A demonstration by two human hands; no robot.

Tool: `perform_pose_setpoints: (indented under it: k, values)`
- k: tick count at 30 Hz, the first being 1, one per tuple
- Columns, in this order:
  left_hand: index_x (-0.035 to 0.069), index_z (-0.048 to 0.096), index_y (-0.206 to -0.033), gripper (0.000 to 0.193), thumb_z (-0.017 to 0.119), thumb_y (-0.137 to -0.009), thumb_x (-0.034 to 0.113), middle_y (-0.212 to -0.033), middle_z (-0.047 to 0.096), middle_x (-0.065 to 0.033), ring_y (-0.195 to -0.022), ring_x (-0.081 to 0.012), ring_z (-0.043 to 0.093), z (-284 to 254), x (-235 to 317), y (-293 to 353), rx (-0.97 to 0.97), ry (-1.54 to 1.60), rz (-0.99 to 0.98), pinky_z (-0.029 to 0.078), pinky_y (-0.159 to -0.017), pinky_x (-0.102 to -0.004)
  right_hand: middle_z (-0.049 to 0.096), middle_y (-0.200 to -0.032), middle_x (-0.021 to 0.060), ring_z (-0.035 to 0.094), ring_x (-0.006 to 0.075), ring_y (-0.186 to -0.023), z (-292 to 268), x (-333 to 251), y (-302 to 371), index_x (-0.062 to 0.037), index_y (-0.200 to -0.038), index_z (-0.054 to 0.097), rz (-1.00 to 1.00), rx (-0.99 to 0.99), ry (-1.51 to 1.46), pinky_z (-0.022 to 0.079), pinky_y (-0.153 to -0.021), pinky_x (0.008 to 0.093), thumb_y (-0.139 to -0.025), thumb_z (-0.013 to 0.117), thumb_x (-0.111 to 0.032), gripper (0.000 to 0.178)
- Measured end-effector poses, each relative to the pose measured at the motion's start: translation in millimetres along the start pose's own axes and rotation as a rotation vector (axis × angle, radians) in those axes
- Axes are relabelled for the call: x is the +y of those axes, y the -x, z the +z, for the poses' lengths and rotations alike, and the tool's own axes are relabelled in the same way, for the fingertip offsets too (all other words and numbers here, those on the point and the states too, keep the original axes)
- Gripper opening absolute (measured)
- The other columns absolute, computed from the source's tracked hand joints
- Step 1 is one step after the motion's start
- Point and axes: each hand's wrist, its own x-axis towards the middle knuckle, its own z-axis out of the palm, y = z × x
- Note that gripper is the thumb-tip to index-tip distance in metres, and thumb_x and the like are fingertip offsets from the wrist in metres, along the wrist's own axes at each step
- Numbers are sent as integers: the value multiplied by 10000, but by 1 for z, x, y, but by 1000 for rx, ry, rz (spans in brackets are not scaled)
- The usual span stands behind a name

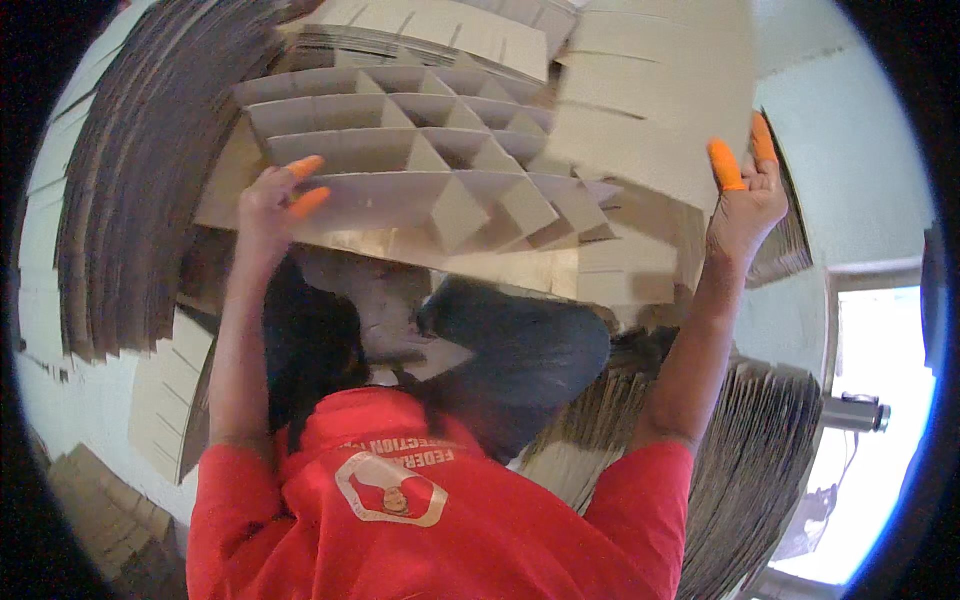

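Observation:
A cardboard divider grid [410,190] of interlocked slotted strips stands on the work surface in front of me. My left hand [268,205] is at the left end of its nearest long strip. The orange-covered thumb and forefinger lie on either side of the strip's top edge. To the right, my right hand [748,195] is raised at the edge of a large slotted cardboard sheet [650,90]. Its orange-covered thumb lies over the sheet, and another covered finger shows past the edge. Whether this is one sheet or several together, I cannot tell.
Tall stacks of cardboard [150,170] rise at the left, and another cardboard stack [750,450] stands at my lower right. Slotted sheets [440,30] are piled behind the grid. A pale wall [840,170] and a bright opening [870,450] are at the right.

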Motion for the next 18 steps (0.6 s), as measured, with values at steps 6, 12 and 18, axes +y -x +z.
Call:
perform_pose_setpoints:
  k: [6,12,18]
  values:
    - [40,719,-925,170,724,-755,35,-809,674,-122,-735,-236,646,13,-6,-3,37,199,168,504,-665,-335,639,-1157,125,604,107,-975,76,-89,18,16,-1347,499,13,-476,-391,511,-864,232,-793,696,60,590]
    - [5,689,-846,116,718,-738,36,-758,650,-145,-716,-283,620,17,-8,-3,92,190,269,499,-652,-352,440,-739,-5,393,75,-670,120,-106,27,-79,-1312,571,-33,-571,-306,374,-599,232,-754,740,-53,583]
    - [18,683,-843,106,712,-742,34,-734,634,-148,-697,-293,614,16,-2,-4,73,187,227,493,-634,-365,452,-619,73,435,121,-568,146,-107,40,-70,-1278,597,-113,-614,-239,387,-546,272,-744,741,-85,554]
